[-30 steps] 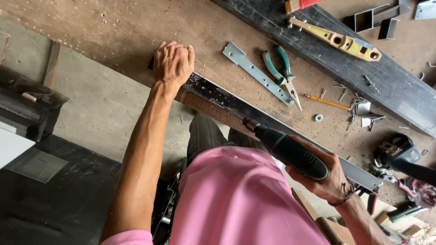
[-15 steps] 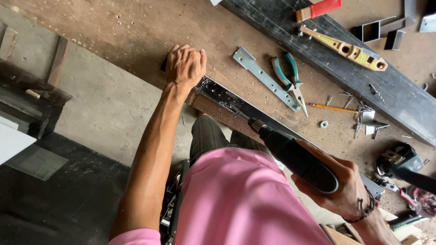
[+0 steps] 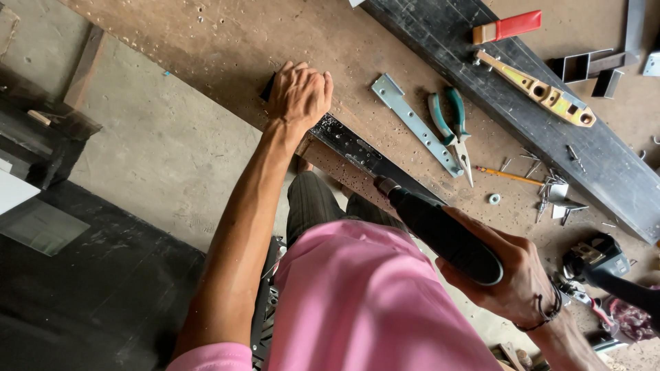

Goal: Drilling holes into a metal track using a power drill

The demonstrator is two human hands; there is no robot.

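My left hand [image 3: 299, 93] presses down on the end of a long black metal bar [image 3: 357, 152] that lies along the edge of a brown workbench [image 3: 227, 48]. My right hand [image 3: 512, 271] grips a dark power drill [image 3: 440, 230], its tip pointing at the black bar near the bar's middle. Metal shavings are scattered over the bar. A pink shirt fills the lower middle of the view.
On the bench lie a perforated metal strip [image 3: 412, 124], green-handled pliers [image 3: 454, 127], a pencil [image 3: 509, 176], a washer [image 3: 493, 198], loose screws [image 3: 550, 182], a yellow level [image 3: 543, 93] on a black plank [image 3: 550, 130], and a red-handled tool [image 3: 509, 27]. A concrete floor lies at left.
The view has shifted, so the bench and tools sit lower and to the right. My left hand stays on the bar and the drill stays at the bar.
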